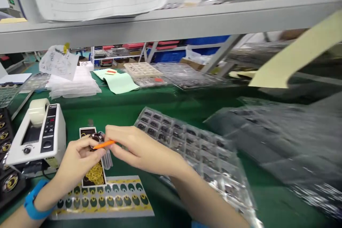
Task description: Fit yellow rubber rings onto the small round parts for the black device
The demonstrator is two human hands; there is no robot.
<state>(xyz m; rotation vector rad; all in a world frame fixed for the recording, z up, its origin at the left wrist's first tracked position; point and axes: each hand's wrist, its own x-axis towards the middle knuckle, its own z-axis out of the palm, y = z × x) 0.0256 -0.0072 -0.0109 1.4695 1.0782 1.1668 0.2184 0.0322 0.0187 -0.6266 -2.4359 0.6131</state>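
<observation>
My left hand (77,160) pinches a small round dark part (95,138) over the green mat. My right hand (136,148) grips a thin orange stick (104,145) whose tip touches that part. Under my hands lies a dark card with yellow rings (93,176) and a sheet of round yellow-and-dark stickers (107,196). A blue band (33,205) is on my left wrist.
A white tape dispenser (40,135) stands at the left. A clear blister tray of dark parts (192,149) lies right of my hands, with more blurred trays (280,142) beyond. Papers (72,78), a green sheet (120,82) and trays sit at the back under a grey shelf (171,21).
</observation>
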